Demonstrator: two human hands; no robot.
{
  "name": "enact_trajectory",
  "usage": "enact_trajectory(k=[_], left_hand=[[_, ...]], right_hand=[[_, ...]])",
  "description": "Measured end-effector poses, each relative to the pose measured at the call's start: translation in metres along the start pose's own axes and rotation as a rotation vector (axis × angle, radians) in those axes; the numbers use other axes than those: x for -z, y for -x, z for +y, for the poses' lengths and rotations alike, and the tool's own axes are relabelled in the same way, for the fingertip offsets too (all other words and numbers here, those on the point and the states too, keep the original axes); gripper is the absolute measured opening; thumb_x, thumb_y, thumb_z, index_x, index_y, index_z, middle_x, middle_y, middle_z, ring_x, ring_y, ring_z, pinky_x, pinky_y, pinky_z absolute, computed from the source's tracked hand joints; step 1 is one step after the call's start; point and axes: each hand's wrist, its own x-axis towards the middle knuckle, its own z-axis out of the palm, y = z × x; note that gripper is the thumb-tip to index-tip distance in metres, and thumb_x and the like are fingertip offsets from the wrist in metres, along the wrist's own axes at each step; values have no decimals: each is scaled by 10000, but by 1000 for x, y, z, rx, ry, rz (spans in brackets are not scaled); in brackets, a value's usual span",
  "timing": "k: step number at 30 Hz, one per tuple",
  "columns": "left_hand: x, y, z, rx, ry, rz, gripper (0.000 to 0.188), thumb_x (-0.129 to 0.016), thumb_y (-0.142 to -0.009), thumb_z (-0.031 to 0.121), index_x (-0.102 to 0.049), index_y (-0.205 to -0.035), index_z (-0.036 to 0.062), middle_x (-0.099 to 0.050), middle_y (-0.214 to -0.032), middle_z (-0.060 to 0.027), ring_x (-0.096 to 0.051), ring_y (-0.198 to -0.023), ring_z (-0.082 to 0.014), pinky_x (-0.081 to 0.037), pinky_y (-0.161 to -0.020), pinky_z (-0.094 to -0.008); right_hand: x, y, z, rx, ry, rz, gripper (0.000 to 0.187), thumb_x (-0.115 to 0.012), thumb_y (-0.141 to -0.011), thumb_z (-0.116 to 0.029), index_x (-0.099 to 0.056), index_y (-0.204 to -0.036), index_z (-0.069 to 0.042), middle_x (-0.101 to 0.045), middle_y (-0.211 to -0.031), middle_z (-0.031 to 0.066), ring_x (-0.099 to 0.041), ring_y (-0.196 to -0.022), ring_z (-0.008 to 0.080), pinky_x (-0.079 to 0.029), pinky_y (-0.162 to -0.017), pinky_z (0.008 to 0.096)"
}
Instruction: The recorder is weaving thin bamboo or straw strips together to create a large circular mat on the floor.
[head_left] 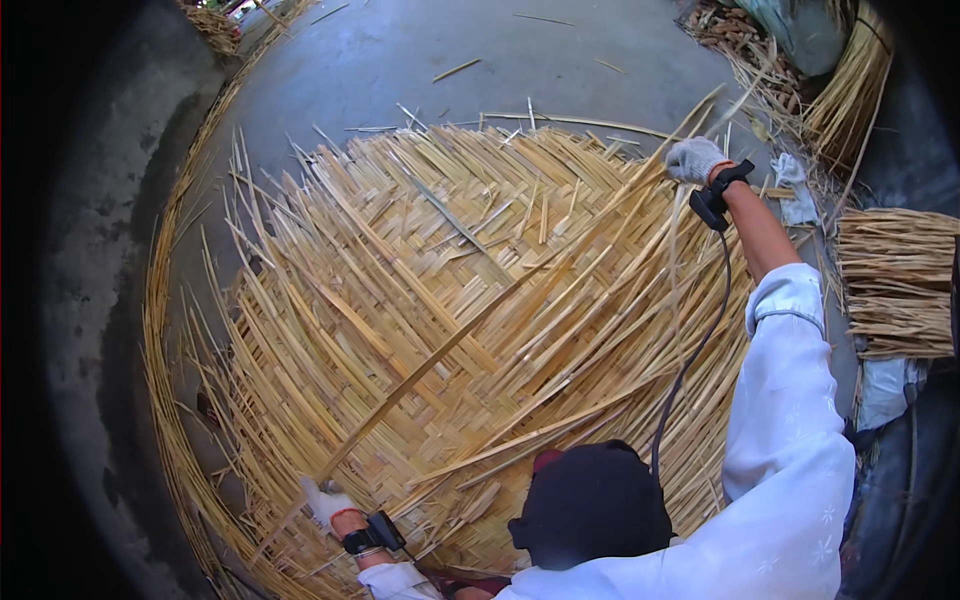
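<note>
A large woven mat (pixel 520 330) of flat, straw-coloured reed strips in a herringbone weave lies on the floor, with loose strip ends fanning out around its edges. One long reed strip (pixel 430 366) runs diagonally across its top, from lower left to upper right. At the mat's upper right edge, my right hand (pixel 693 160), in a white glove, is closed on the far end of this strip; other strip ends stick up beside it. My left hand (pixel 326 500), gloved too, is closed around the near end at the lower left. The gloves hide part of the fingers.
Bundles of reed stalks (pixel 850 90) and a stack of cut strips (pixel 895 285) lie along the right. A pale crumpled cloth (pixel 793 188) is near my right wrist. Long strips (pixel 165 350) curve along the floor at left; a dark cable (pixel 690 375) hangs from my right wristband.
</note>
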Motion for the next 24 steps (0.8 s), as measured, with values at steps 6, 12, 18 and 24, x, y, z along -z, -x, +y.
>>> enact_trajectory(k=[6, 12, 18, 24], left_hand=[[16, -11, 10, 64, -14, -98, 354, -652, -835, 340, -592, -1020, 45, -580, -798, -24, -516, -658, -116, -408, -543, -218], [2, 5, 12, 56, 86, -56, 351, -649, -837, 335, -594, -1023, 42, -595, -822, -39, -532, -663, -142, -428, -548, -254], [2, -4, 18, 46, 84, -121, 394, -615, -857, 366, -588, -1059, 29, -595, -913, -43, -540, -801, -186, -434, -675, -299], [15, -29, 14, 26, -87, -64, 389, -588, -881, 373, -589, -1033, 15, -592, -897, -37, -536, -772, -142, -428, -648, -256]], right_hand=[[-7, 13, -19, -81, -168, -38, 161, -651, -721, -272, -678, -827, -154, -656, -843, 95, -630, -819, 298, -491, -738, 397], [-35, 11, 12, 45, -190, 101, 198, -641, -730, -282, -692, -878, -161, -660, -869, 85, -630, -820, 295, -493, -731, 388], [-18, 18, -8, -6, -170, 28, 228, -620, -768, -327, -693, -876, -140, -658, -824, 92, -625, -799, 309, -495, -721, 384], [-22, 15, -11, 74, -154, 43, 225, -564, -828, -275, -663, -936, -105, -652, -835, 127, -613, -796, 340, -493, -722, 397]])
